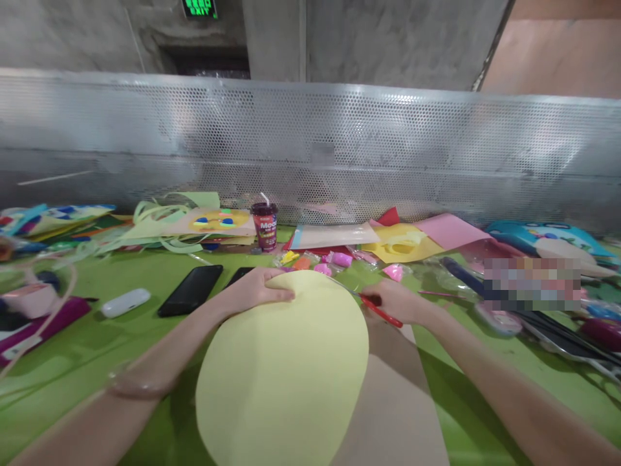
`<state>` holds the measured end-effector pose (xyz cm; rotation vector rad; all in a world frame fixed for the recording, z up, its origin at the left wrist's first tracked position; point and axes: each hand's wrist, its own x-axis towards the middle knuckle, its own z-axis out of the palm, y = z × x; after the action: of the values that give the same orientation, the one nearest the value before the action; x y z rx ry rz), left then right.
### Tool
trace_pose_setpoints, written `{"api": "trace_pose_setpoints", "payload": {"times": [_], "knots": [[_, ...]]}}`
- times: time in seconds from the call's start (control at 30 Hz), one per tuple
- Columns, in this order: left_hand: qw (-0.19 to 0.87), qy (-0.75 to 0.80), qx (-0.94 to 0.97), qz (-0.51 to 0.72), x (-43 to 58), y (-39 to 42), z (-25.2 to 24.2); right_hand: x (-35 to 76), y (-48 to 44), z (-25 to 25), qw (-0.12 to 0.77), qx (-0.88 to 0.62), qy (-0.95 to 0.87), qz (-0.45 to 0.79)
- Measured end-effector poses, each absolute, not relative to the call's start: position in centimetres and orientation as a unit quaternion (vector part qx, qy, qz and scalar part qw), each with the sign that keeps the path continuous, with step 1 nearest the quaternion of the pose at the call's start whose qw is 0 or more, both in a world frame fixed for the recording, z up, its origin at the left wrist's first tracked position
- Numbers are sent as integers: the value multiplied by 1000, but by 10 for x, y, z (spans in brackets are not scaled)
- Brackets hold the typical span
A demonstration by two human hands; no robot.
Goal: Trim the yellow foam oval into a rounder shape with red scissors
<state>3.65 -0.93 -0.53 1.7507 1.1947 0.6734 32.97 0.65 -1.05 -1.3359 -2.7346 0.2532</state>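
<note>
A large pale yellow paper oval (284, 369) lies in front of me on the green table (72, 362), partly over a beige sheet (392, 401). My left hand (252, 289) grips the oval's far left edge, thumb on top and fingers curled under. My right hand (398, 301) is closed on red-handled scissors (381, 310) at the oval's far right edge; their blades point left to the paper's rim.
Two black phones (191, 290) and a white case (125, 302) lie to the left. A dark drink cup (264, 225) stands behind. Coloured paper sheets (407, 241), green strips (160, 217) and pink clay bits (339, 260) clutter the back. A perforated metal barrier (310, 149) bounds the table.
</note>
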Motion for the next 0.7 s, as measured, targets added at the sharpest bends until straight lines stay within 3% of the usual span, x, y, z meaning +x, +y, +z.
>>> {"api": "trace_pose_setpoints", "payload": {"times": [0.7], "knots": [[405, 474, 743, 243, 38, -11, -1, 326, 1, -7, 36, -428, -901, 61]]}}
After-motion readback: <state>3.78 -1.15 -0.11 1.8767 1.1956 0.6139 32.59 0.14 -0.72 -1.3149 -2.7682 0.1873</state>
